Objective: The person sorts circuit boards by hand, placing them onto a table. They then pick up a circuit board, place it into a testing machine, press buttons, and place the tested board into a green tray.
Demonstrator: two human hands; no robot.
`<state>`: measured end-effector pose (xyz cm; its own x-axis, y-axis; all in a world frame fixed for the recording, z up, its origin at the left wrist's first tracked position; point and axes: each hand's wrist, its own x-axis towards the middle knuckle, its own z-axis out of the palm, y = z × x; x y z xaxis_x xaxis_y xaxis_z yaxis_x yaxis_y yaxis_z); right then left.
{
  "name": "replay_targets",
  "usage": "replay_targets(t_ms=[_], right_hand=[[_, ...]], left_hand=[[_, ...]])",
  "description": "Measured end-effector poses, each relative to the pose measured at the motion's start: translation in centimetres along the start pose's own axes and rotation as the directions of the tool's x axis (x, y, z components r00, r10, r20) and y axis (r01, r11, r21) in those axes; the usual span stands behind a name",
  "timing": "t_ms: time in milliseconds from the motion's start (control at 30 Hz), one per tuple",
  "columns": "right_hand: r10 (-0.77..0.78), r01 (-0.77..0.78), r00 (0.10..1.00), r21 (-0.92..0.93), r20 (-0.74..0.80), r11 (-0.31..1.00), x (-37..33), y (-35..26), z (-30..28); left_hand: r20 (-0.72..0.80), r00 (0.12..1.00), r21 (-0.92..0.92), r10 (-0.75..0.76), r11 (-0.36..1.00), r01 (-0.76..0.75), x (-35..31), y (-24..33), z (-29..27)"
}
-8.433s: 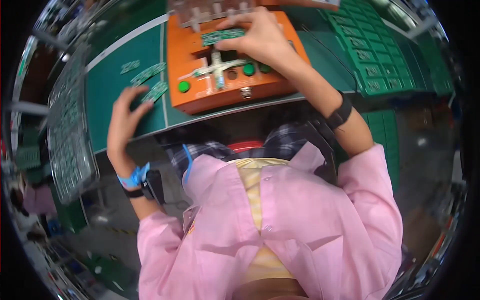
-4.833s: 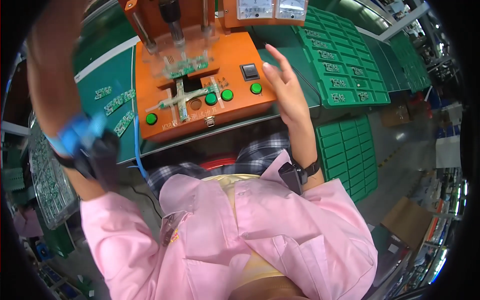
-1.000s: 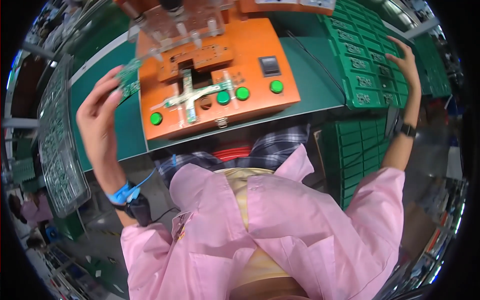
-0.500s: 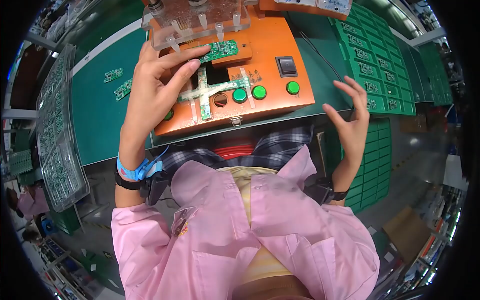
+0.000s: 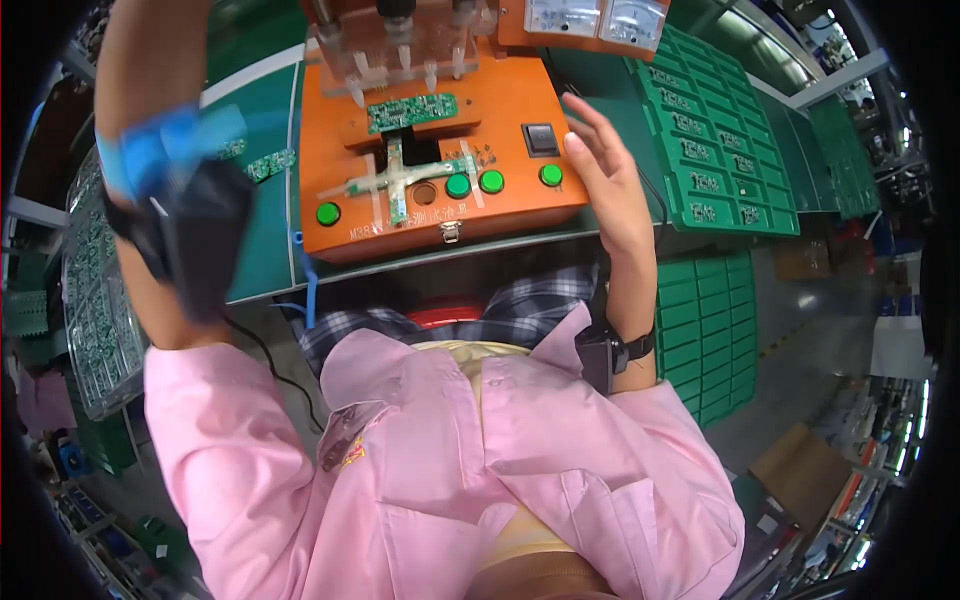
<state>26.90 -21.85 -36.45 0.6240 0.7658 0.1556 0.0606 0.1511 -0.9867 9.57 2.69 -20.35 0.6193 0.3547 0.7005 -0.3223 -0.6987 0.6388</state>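
Note:
A green circuit board [image 5: 413, 112] lies in the fixture of an orange test box [image 5: 510, 95]. Above it sits a clear plastic press plate [image 5: 400, 68] with pins pointing down. No hand touches the board. My right hand [image 5: 615, 190] is beside the box's right edge, close to a black rocker switch [image 5: 541, 139]; its fingers are stretched out with nothing in them. My left forearm [image 5: 150, 60], blurred and wearing a blue wrist strap, reaches up past the top edge, so that hand is out of sight. Green round buttons [image 5: 491, 181] line the box's front, near taped strips [image 5: 425, 178].
Two loose circuit boards [image 5: 270, 165] lie on the green bench left of the box. A green compartment tray [image 5: 690, 215] holding several boards stands at the right, with another green tray [image 5: 705, 335] below. Clear trays [image 5: 100, 310] of boards stand far left. Two meters [image 5: 630, 22] sit at the top.
My left hand has let go of the board in the fixture and swung up and left out of view. My right hand has moved left, closer to the rocker switch.

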Motion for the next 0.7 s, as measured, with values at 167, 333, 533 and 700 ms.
replay_targets(t_ms=[167,333,533,700], right_hand=[[0.221,-0.202,0.975,0.312,-0.027,0.928,1.0,-0.1,0.6],[0.128,-0.134,0.988,0.068,0.084,0.989,1.9,-0.2,0.7],[-0.585,0.262,0.81,-0.916,0.038,0.304,-0.7,-1.2,1.6],[-0.463,0.461,0.806,-0.881,0.368,0.103,-6.1,0.4,5.8]], left_hand=[[0.186,0.927,0.292,0.326,0.882,-0.369,-5.3,2.6,6.4],[0.044,0.915,0.231,0.401,0.887,-0.4,-6.1,3.8,7.1],[-0.325,0.916,0.011,0.235,0.969,-0.245,-12.7,1.0,3.7],[-0.379,0.922,-0.044,-0.082,0.997,0.07,-17.2,-1.0,3.5]])
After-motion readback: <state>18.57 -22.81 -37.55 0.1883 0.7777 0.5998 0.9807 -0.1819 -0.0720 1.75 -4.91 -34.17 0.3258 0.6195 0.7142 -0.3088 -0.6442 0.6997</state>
